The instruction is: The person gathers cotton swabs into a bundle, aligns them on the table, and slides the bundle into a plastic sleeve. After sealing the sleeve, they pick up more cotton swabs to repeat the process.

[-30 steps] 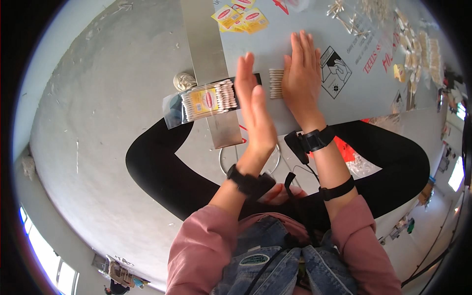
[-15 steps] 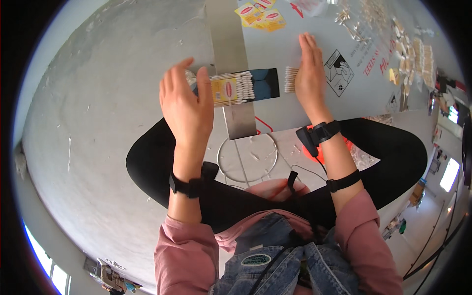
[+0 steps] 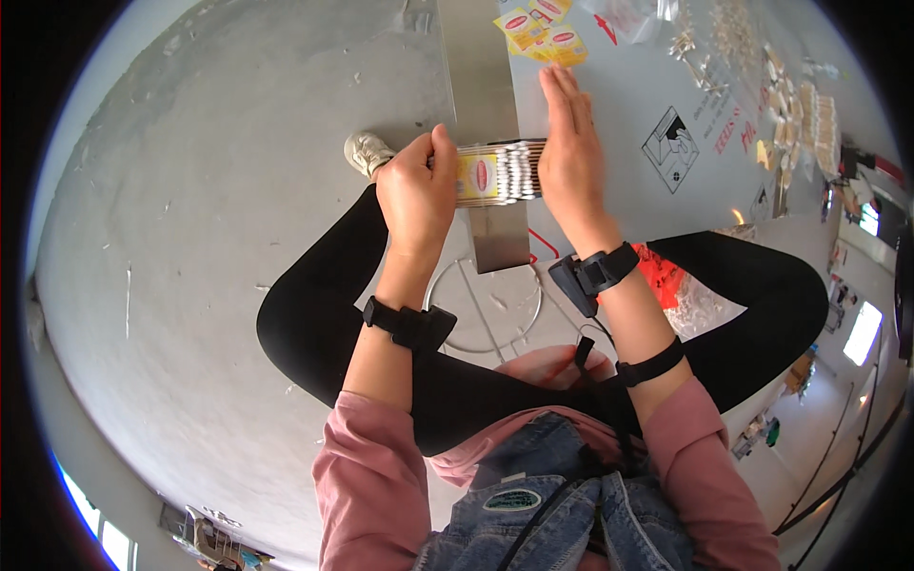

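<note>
Floor (image 3: 209, 219) sweeps wide and grey down your left side, specked with pale scraps. Next in size, here's the worktop (image 3: 619, 114), its grey sheet carrying red lettering and a black-and-white hand symbol, stretching away to your right. Your legs (image 3: 319, 305), all in black, bend out to both sides on the near side of it. A bare metal strip (image 3: 481, 86) runs along the worktop's left edge, and over at the far right sit swab piles (image 3: 814, 119), some in rows, some heaped loose.

Now to your hands! Your right hand (image 3: 571, 162) stands flat on its edge, fingers straight and pressed together, palm side against the right end of the swabs. Your left hand (image 3: 417, 186) is curled at the other end, thumb pointing up; whether it pinches the wrapping, you can't tell, its fingertips are hidden.

Between those two hands lies the swab packet (image 3: 516, 173), crossing the metal strip, white tips in tight ranks. Yellow cards (image 3: 557, 43) overlap beyond your right fingertips, a pale shoe (image 3: 367, 152) shows just left of your left hand, and smallest, one yellow label (image 3: 478, 177) sits in the packet.
</note>
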Demonstrator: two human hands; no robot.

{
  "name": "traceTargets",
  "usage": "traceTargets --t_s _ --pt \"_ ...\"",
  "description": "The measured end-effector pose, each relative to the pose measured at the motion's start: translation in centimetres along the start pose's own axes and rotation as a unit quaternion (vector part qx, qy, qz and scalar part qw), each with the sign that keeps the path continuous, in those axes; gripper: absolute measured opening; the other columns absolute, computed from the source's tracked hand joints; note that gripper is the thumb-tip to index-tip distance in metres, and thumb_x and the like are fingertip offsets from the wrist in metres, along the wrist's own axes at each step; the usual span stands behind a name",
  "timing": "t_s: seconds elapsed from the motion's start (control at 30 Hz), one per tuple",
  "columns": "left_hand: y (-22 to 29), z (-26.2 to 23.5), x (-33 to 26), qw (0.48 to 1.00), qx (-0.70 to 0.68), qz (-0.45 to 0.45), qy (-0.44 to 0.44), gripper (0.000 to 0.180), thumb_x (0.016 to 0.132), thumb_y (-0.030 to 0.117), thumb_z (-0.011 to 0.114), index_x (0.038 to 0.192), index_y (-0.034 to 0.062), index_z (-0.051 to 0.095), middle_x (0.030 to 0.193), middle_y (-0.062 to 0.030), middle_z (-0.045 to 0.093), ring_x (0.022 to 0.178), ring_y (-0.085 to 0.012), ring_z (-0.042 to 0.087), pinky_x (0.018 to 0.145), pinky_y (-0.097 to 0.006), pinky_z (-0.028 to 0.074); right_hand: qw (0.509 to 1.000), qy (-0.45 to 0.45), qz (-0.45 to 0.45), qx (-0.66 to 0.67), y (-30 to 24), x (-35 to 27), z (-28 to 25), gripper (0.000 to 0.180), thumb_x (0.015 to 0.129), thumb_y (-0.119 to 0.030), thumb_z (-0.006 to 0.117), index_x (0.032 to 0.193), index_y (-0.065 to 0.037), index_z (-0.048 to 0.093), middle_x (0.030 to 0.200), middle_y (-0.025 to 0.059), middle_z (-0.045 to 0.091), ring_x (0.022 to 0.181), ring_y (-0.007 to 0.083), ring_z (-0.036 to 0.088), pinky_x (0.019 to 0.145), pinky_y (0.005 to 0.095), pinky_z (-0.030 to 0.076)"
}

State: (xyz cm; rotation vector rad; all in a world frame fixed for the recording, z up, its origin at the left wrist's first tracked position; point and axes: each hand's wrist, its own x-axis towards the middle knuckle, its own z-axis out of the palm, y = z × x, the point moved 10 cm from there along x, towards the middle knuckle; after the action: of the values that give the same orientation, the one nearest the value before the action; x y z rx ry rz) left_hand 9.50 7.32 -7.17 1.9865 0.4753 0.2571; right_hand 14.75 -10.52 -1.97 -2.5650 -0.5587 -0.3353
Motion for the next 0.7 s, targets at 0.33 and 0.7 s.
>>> traceTargets --t_s 0.33,0.7 --pt "1.0 -0.2 -0.1 0.999 0.022 0.038 0.007 0.036 0.098 0.019 0.063 0.068 -0.0004 0.058 0.058 -0.0121 0.055 0.047 -0.0282 0.048 0.048 -0.039 0.041 0.997 0.002 0.026 0.071 -0.9 0.3 0.5 0.067 0.082 0.02 0.044 0.145 -0.004 0.044 0.149 0.0154 0.048 0.143 0.0325 0.041 0.118 0.0485 0.035" --pt "2.1 -0.6 -0.1 0.995 0.051 0.083 0.023 0.038 0.096 0.017 0.064 0.063 0.0018 0.052 0.057 -0.0112 0.053 0.047 -0.0304 0.05 0.046 -0.04 0.039 0.991 -0.03 -0.025 0.13 -2.4 0.4 0.8 0.073 0.078 0.023 0.043 0.143 -0.01 0.05 0.146 0.0085 0.053 0.139 0.0284 0.047 0.118 0.0428 0.038"
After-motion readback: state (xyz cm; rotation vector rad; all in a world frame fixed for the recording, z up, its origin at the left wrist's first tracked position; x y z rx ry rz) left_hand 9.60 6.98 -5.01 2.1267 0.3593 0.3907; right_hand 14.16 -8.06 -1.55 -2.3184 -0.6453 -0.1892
